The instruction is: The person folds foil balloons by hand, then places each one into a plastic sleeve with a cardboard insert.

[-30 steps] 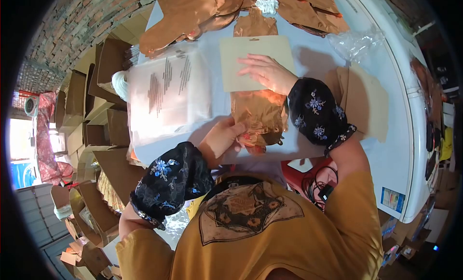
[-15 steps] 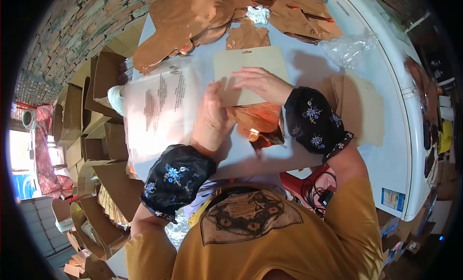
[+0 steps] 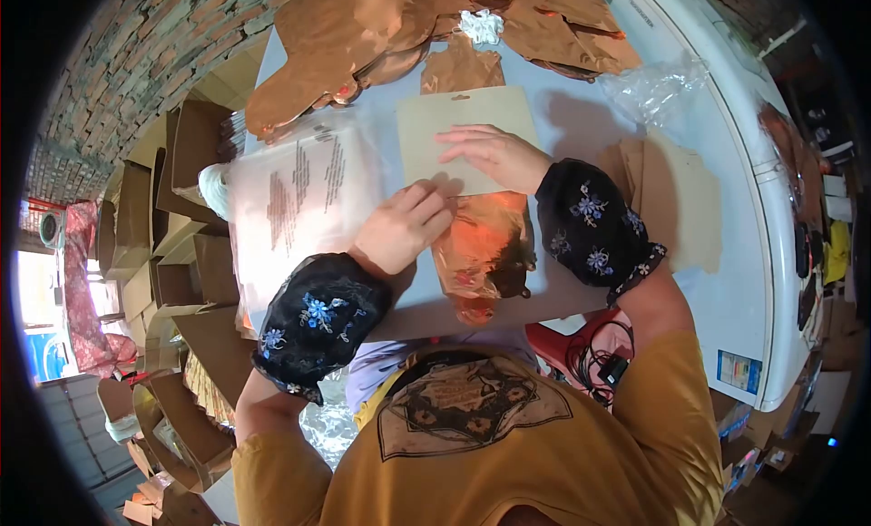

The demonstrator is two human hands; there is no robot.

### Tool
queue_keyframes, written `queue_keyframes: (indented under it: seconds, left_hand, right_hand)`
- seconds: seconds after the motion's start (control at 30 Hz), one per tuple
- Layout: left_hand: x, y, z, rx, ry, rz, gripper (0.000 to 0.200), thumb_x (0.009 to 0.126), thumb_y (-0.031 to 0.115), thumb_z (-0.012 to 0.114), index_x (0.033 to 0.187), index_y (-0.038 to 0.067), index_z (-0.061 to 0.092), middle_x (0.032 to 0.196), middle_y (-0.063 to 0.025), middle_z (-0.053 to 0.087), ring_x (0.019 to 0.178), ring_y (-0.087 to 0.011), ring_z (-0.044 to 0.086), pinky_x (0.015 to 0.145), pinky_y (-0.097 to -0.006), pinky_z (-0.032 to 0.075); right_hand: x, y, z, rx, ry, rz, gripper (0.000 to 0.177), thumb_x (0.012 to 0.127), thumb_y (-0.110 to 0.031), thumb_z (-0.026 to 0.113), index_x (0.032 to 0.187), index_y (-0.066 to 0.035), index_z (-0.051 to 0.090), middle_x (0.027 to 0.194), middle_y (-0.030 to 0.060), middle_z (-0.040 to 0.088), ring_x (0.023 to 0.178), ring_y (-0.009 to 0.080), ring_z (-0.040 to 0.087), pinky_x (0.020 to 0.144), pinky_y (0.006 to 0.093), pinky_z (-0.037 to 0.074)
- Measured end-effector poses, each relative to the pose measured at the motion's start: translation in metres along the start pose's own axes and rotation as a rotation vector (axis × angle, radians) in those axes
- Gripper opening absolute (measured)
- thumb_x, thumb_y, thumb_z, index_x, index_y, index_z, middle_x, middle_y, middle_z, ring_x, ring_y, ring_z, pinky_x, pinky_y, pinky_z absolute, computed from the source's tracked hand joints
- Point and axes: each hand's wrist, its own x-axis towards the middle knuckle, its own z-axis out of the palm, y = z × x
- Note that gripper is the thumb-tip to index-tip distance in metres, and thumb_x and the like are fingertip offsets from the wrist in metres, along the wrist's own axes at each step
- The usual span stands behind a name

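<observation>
A cream card (image 3: 422, 127) with a hang slot at its top edge lies on the table in front of me. My right hand (image 3: 497, 156) rests on it with fingers stretched out. My left hand (image 3: 406, 222) is closed, its fingers curled at the card's lower left corner. Whatever those fingertips pinch, if anything, is hidden. Shiny copper-coloured foil (image 3: 481, 240) reaches from under the card's lower edge toward me, and more copper foil (image 3: 463, 68) shows beyond the upper edge.
Clear printed plastic bags (image 3: 295, 195) lie at the left. Copper foil pieces (image 3: 354, 36) cover the far end, with a white bundle (image 3: 481, 27) among them. Cream cards (image 3: 685, 199) and crumpled clear plastic (image 3: 658, 89) are at the right, beside a white appliance (image 3: 758, 209). Cardboard boxes (image 3: 195, 154) stand left.
My left hand has turned over and its fingers have curled at the card's lower corner. The foil below the card now lies flatter and extends nearer to me. My right hand stays on the card.
</observation>
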Motion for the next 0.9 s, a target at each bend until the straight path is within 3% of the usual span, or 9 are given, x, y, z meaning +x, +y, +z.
queue_keyframes:
  seconds: [0.07, 0.1, 0.13, 0.2, 0.3, 0.5, 0.7, 0.83, 0.9]
  left_hand:
    - [-0.008, -0.011, 0.018, -0.145, -0.08, -0.172, 0.031, 0.088, 0.016, 0.065, 0.118, 0.007, 0.066, 0.117, -0.0099, 0.066, 0.109, -0.0308, 0.063, 0.086, -0.0374, 0.055]
    - [-0.011, -0.014, 0.026, -0.236, -0.136, -0.299, 0.028, 0.089, 0.016, 0.066, 0.115, 0.006, 0.067, 0.114, -0.0099, 0.067, 0.105, -0.0315, 0.065, 0.083, -0.038, 0.056]
    - [0.011, 0.017, -0.003, -0.764, 0.297, -0.463, 0.021, 0.092, 0.017, 0.067, 0.109, 0.004, 0.069, 0.098, -0.0109, 0.07, 0.09, -0.0293, 0.069, 0.073, -0.0385, 0.056]
    - [-0.001, -0.031, 0.05, -0.754, 0.042, -0.793, 0.018, 0.096, 0.016, 0.065, 0.107, 0.002, 0.069, 0.083, -0.0069, 0.068, 0.076, -0.0164, 0.065, 0.067, -0.0324, 0.051]
    - [0.009, -0.043, 0.061, -1.141, 0.053, -0.959, 0.018, 0.098, 0.019, 0.065, 0.103, 0.001, 0.067, 0.079, -0.003, 0.065, 0.073, -0.0105, 0.058, 0.067, -0.0276, 0.048]
    - [0.016, -0.037, 0.052, -0.938, 0.015, -0.937, 0.018, 0.098, 0.02, 0.064, 0.099, 0.001, 0.066, 0.077, -0.0005, 0.062, 0.072, -0.0088, 0.054, 0.067, -0.0259, 0.046]
    - [0.011, -0.049, 0.064, -1.048, -0.035, -0.951, 0.02, 0.098, 0.021, 0.065, 0.101, 0.002, 0.066, 0.077, -0.0005, 0.062, 0.072, -0.0093, 0.055, 0.068, -0.026, 0.046]
    - [0.015, -0.052, 0.048, -1.306, -0.087, -1.001, 0.027, 0.095, 0.027, 0.069, 0.102, 0.001, 0.067, 0.079, -0.0025, 0.058, 0.073, -0.0136, 0.054, 0.072, -0.0287, 0.046]
    - [0.008, -0.047, 0.039, -0.834, -0.031, -0.69, 0.032, 0.091, 0.03, 0.072, 0.102, 0.0, 0.067, 0.083, -0.0065, 0.055, 0.078, -0.0193, 0.054, 0.074, -0.0322, 0.046]
  right_hand:
    - [0.0, 0.01, 0.001, -0.019, 0.023, -0.033, 0.033, 0.096, -0.005, 0.053, 0.128, -0.011, 0.062, 0.144, 0.0063, 0.054, 0.133, 0.0285, 0.049, 0.111, 0.0398, 0.04]
    - [0.0, 0.012, 0.001, 0.427, -0.029, 0.118, 0.032, 0.098, -0.01, 0.052, 0.13, -0.01, 0.06, 0.142, 0.0076, 0.055, 0.131, 0.0272, 0.051, 0.11, 0.0393, 0.042]
    - [-0.001, 0.015, -0.001, 0.873, -0.083, 0.271, 0.033, 0.1, -0.015, 0.051, 0.132, -0.009, 0.058, 0.14, 0.0088, 0.056, 0.129, 0.0258, 0.053, 0.108, 0.0388, 0.044]
    - [-0.001, 0.016, -0.001, 1.343, -0.02, 0.455, 0.038, 0.104, -0.026, 0.048, 0.136, -0.007, 0.052, 0.137, 0.0107, 0.056, 0.126, 0.0243, 0.055, 0.106, 0.0379, 0.047]
    - [0.001, 0.015, -0.003, 1.39, 0.336, 0.532, 0.056, 0.107, -0.043, 0.04, 0.145, -0.002, 0.041, 0.137, 0.0126, 0.055, 0.123, 0.0241, 0.057, 0.103, 0.0369, 0.049]
    - [-0.023, 0.007, -0.016, 1.08, 0.47, 0.571, 0.046, 0.101, -0.037, 0.055, 0.131, -0.002, 0.055, 0.124, 0.0092, 0.061, 0.104, 0.0175, 0.058, 0.088, 0.0331, 0.048]
    - [-0.052, -0.032, -0.01, -0.08, 0.331, 0.434, 0.043, 0.078, -0.035, 0.08, 0.094, -0.001, 0.06, 0.094, 0.0126, 0.057, 0.088, 0.0265, 0.052, 0.077, 0.0369, 0.043]
    - [-0.055, -0.014, 0.0, -0.078, 0.358, 0.391, 0.042, 0.077, -0.031, 0.08, 0.081, 0.0, 0.053, 0.084, 0.011, 0.049, 0.081, 0.0274, 0.049, 0.073, 0.037, 0.042]
    - [-0.055, -0.008, 0.001, -0.019, 0.367, 0.379, 0.04, 0.08, -0.026, 0.08, 0.083, 0.003, 0.051, 0.083, 0.0079, 0.046, 0.076, 0.02, 0.046, 0.068, 0.0327, 0.042]
